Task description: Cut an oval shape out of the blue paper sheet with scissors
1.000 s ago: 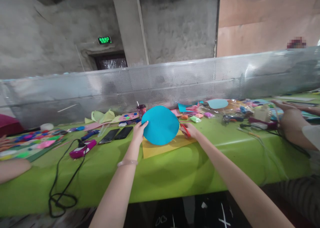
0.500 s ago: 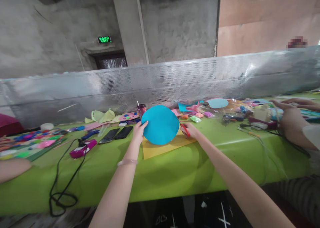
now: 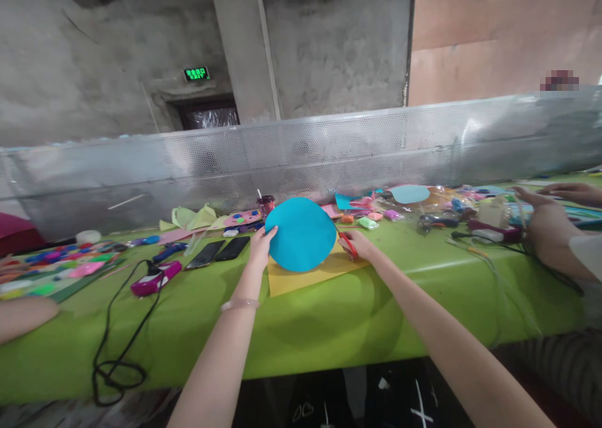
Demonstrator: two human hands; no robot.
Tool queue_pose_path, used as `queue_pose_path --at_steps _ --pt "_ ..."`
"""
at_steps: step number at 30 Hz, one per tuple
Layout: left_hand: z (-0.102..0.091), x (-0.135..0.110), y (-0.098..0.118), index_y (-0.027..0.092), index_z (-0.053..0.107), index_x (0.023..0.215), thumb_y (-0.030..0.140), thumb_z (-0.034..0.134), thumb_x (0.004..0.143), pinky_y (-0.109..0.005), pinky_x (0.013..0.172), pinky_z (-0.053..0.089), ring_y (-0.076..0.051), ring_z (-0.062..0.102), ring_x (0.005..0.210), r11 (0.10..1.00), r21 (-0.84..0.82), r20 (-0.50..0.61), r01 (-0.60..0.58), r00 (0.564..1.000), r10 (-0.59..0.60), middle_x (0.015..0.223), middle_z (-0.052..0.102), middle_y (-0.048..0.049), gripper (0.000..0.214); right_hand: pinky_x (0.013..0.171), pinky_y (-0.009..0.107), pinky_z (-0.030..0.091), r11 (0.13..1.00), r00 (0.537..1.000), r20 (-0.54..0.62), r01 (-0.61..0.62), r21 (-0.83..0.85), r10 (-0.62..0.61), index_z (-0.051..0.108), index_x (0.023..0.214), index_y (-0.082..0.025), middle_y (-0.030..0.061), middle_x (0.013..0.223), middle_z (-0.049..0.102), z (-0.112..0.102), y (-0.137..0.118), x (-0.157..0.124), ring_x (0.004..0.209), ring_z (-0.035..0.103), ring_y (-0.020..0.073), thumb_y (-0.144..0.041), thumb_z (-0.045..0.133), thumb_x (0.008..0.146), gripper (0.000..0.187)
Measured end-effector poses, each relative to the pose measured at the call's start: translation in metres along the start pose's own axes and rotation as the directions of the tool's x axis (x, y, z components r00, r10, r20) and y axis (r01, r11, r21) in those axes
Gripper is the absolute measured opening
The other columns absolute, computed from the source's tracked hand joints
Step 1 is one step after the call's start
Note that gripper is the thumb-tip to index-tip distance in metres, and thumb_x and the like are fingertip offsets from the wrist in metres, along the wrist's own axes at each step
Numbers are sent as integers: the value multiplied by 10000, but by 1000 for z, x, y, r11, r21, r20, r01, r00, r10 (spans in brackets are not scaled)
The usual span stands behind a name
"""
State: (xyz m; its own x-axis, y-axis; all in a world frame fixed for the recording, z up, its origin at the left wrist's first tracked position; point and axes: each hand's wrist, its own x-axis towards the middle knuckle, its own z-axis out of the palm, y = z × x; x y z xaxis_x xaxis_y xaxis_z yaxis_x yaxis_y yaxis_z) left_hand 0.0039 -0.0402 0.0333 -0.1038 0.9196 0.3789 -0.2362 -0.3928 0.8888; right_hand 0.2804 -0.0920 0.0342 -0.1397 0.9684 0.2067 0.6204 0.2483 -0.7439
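My left hand (image 3: pixel 260 247) pinches the left edge of a round blue paper disc (image 3: pixel 301 234) and holds it tilted up above a yellow sheet (image 3: pixel 308 274) on the green table (image 3: pixel 301 328). At the disc's right edge, my right hand (image 3: pixel 357 245) is closed on red-handled scissors (image 3: pixel 347 242). The scissor blades are mostly hidden behind the hand and the disc.
Two dark phones (image 3: pixel 219 252) and a magenta glue gun (image 3: pixel 153 279) with a black cord (image 3: pixel 117 346) lie to the left. Coloured clay and paper scraps line the back by a perforated metal barrier (image 3: pixel 301 158). Another person's hands (image 3: pixel 550 227) are at the right, and an arm (image 3: pixel 23 315) at the left.
Almost nothing has moved. The disc and both my hands hold the same place; the other person's hands at the right have shifted slightly.
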Motion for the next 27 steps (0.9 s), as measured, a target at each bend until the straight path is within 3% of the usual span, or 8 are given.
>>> queue_pose_path --at_steps 15,27 --pt "2 -4 5 132 570 1012 262 550 817 -427 843 440 -197 564 953 999 54 -21 -4 1000 5 1059 588 -73 235 468 190 436 997 999 -12 -33 69 34 542 896 -106 -15 703 536 -1 -2 1 521 496 59 -328 450 885 240" --pt "-1 -2 1 132 585 993 285 552 816 -416 838 442 -185 586 916 996 92 16 23 1000 -24 1025 617 -68 237 401 161 381 989 999 50 -6 150 -2 528 763 -106 -61 559 460 0 -7 -6 410 412 32 -319 461 882 252"
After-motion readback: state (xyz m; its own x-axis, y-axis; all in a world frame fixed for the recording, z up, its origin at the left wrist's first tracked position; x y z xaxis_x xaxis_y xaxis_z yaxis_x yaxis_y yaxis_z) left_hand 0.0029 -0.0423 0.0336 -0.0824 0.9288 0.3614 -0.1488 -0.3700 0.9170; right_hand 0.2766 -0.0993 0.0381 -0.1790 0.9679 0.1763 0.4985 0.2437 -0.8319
